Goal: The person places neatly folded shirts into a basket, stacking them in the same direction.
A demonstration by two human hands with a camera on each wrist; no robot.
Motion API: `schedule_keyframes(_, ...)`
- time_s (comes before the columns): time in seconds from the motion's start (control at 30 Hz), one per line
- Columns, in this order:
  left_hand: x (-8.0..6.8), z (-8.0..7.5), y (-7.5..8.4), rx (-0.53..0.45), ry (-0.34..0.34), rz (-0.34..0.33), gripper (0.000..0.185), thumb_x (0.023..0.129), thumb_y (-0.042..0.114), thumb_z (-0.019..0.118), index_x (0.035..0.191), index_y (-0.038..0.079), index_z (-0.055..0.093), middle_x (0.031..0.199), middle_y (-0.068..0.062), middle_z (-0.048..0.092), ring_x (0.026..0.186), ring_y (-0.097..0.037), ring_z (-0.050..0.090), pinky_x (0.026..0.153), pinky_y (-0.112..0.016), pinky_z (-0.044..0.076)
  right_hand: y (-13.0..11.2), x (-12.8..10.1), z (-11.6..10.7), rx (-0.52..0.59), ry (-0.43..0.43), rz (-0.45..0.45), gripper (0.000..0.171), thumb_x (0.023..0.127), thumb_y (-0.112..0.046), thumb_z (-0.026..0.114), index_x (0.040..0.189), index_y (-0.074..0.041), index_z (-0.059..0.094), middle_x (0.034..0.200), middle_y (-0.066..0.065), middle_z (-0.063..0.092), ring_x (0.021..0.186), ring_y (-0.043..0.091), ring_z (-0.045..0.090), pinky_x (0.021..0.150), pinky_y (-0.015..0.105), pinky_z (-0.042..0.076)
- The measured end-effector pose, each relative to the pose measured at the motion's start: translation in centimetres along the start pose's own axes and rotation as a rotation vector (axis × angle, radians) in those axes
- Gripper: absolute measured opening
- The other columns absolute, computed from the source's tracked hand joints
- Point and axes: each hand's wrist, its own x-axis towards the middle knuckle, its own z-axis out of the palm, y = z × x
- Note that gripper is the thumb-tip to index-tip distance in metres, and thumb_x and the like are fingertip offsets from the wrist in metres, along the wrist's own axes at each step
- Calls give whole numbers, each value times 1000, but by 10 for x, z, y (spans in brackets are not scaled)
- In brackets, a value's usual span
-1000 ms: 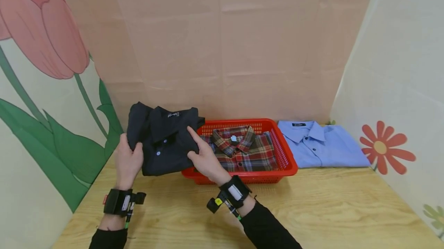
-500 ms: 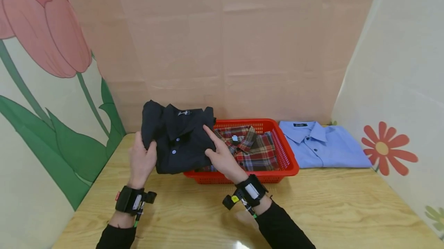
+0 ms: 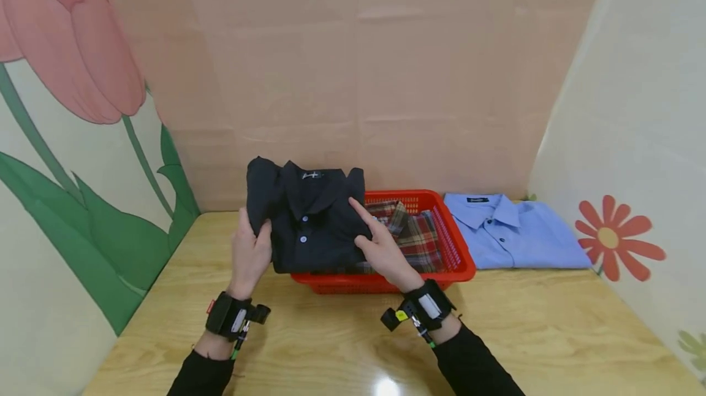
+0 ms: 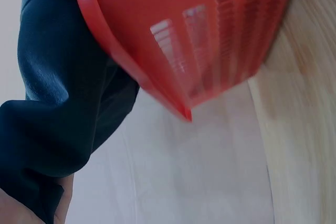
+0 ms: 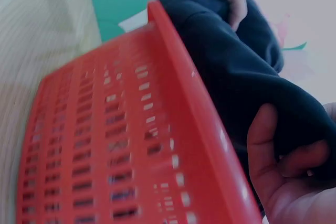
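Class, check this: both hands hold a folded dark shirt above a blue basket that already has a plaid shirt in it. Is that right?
Not quite: the basket is red, not blue, as the head view shows. Both hands, left and right, do hold the dark shirt above it, over the plaid shirt.

Head view high, forward-down; wrist views close (share red basket [image 4: 210, 40]).

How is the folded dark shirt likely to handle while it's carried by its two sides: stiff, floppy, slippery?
Probably floppy: the dark shirt is soft cloth, so the left hand and right hand each grip a side. Its bottom edge seems to sag onto the red basket rim. Likely light and not slippery; the folds hold.
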Motion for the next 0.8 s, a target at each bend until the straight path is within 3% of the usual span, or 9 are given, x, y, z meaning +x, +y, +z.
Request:
schedule_keyframes(0.17, 1, 10, 8, -24, -24, -1, 37, 99, 17, 51, 132, 2, 44, 109, -21, 63, 84, -33, 61, 74, -46, 51, 1, -3, -13, -47, 4, -1, 75, 97, 2, 44, 152, -44, 25, 156, 0, 37, 39, 22, 27, 42, 31, 32)
schedule_keyframes(0.2, 2, 12, 9, -30, -28, -4, 38, 99, 17, 51, 132, 2, 44, 111, -21, 63, 85, -33, 61, 75, -47, 52, 1, -3, -16, -50, 6, -4, 75, 97, 2, 44, 153, -43, 25, 161, -8, 23, 40, 23, 27, 42, 32, 33)
schedule_keyframes(0.43, 5, 26, 15, -91, -37, -21, 45, 98, 17, 52, 140, 5, 40, 128, -19, 58, 102, -35, 59, 93, -53, 48, 2, -6, -34, -55, 5, -9, 74, 97, 2, 45, 152, -44, 26, 161, -5, 25, 41, 24, 31, 42, 31, 36)
schedule_keyframes(0.63, 2, 41, 18, -114, -99, -32, 55, 99, 18, 51, 149, 7, 32, 143, -17, 51, 121, -33, 56, 105, -54, 42, 7, -14, -52, -70, 35, 10, 73, 97, 2, 45, 152, -43, 28, 161, -6, 24, 47, 22, 33, 46, 28, 37)
schedule_keyframes(0.8, 0, 48, 18, -89, -165, -22, 60, 99, 22, 52, 152, 7, 28, 145, -19, 49, 123, -34, 55, 106, -53, 41, 12, -17, -66, -110, 64, 23, 72, 97, 1, 45, 152, -42, 28, 150, 6, 40, 45, 21, 33, 44, 28, 36)
